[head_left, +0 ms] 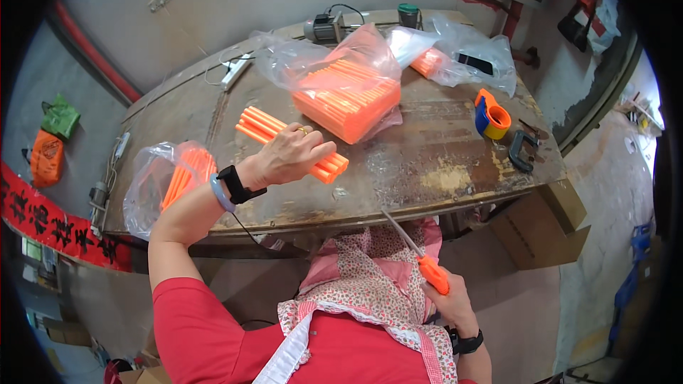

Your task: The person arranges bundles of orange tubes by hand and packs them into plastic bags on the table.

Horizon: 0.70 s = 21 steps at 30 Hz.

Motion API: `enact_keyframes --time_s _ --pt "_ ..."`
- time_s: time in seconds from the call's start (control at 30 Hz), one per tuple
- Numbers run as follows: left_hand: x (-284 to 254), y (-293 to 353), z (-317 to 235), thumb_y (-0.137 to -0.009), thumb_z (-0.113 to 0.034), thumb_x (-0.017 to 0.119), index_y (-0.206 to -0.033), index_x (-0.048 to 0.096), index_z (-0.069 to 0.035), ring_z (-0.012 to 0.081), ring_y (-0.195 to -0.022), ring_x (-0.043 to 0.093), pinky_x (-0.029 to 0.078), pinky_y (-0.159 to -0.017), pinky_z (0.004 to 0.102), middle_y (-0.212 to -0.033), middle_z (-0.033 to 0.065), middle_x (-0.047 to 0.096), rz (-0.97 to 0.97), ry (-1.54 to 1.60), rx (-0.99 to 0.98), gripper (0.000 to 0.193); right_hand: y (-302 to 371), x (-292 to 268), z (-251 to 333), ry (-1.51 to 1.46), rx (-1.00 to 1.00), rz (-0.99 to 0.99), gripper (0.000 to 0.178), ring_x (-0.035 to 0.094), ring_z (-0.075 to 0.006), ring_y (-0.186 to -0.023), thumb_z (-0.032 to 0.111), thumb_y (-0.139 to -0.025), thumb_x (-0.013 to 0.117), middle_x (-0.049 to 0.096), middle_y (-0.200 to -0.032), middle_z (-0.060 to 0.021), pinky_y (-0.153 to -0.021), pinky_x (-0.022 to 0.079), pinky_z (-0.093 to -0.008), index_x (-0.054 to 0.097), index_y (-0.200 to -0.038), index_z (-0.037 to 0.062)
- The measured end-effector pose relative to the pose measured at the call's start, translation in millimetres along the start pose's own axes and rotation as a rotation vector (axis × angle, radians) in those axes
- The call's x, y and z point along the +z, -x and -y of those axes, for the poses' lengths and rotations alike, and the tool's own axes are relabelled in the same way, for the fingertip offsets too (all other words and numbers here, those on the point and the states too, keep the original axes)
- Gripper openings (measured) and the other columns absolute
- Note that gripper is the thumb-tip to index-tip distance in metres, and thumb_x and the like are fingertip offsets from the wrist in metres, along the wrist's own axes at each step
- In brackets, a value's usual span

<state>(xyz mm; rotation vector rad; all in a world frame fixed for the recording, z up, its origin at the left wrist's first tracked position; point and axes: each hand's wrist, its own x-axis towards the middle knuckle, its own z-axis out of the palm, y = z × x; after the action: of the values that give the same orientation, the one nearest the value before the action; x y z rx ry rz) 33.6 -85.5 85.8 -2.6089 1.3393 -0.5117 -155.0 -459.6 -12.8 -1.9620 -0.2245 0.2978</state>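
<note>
My left hand (292,154) is wrapped over a bundle of orange plastic rods (260,124), just above the wooden table. Both ends of the bundle stick out past my fingers. My right hand (452,301) is low, near my apron and in front of the table edge. It grips the orange handle of a screwdriver (434,274), whose long thin metal shaft points up and left to the table's front edge. A clear bag packed with many orange rods (348,92) lies beyond my left hand. Another bag of orange rods (188,174) sits beside my left forearm.
On the table's right are an orange-and-blue tape dispenser (492,117) and a dark clamp (522,151). Farther back are a phone (475,64) on clear plastic, a motor (324,28), a green-lidded cup (408,16) and a power strip (236,72). A cardboard box (533,231) stands below right.
</note>
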Motion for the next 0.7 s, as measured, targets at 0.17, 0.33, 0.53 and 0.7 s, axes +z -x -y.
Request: enact_keyframes --time_s 0.17,0.33,0.53,0.7 --pt "9 -19 -24 -0.067 -0.010 0.069 -0.102 0.057 -0.011 0.0268 -0.075 0.061 0.047 -0.069 0.0361 -0.083 0.0057 0.060 -0.088 0.282 -0.097 0.037 9 3 11 0.010 -0.046 -0.013 0.027 0.054 -0.0164 -0.066 0.007 -0.079 0.067 0.057 -0.073 -0.0106 -0.066 0.046 -0.0300 0.062 -0.105 0.0002" --pt "38 -42 -73 -0.064 -0.005 0.070 -0.108 0.057 -0.004 0.0186 -0.076 0.062 0.050 -0.070 0.0313 -0.085 0.0043 0.063 -0.092 1.772 -0.696 0.046 -25 -28 16 -0.112 -0.155 -0.124 0.047 0.055 -0.0127 -0.089 0.005 -0.081 0.062 0.061 -0.106 -0.0073 -0.083 0.046 -0.0275 0.052 -0.127 0.0012" --pt "56 -63 -174 -0.067 -0.010 0.073 -0.108 0.052 -0.002 0.0206 -0.076 0.061 0.052 -0.072 0.0322 -0.087 0.0100 0.061 0.144 2.435 -0.793 0.047 -147 -66 55 -0.201 -0.210 -0.115 0.039 0.054 -0.0123 -0.097 0.012 -0.082 0.064 0.061 -0.104 -0.0041 -0.087 0.044 -0.0280 0.057 -0.118 -0.0003" --pt "68 -60 -209 -0.073 -0.016 0.074 -0.118 0.049 0.001 0.0257 -0.092 0.063 0.053 -0.081 0.0372 -0.102 0.0134 0.060 0.448 2.564 -0.741 0.055 -164 -14 44 -0.027 -0.243 0.219 0.037 0.060 -0.0225 -0.093 0.015 -0.081 0.064 0.063 -0.099 -0.0121 -0.082 0.046 -0.0340 0.056 -0.114 0.0018"
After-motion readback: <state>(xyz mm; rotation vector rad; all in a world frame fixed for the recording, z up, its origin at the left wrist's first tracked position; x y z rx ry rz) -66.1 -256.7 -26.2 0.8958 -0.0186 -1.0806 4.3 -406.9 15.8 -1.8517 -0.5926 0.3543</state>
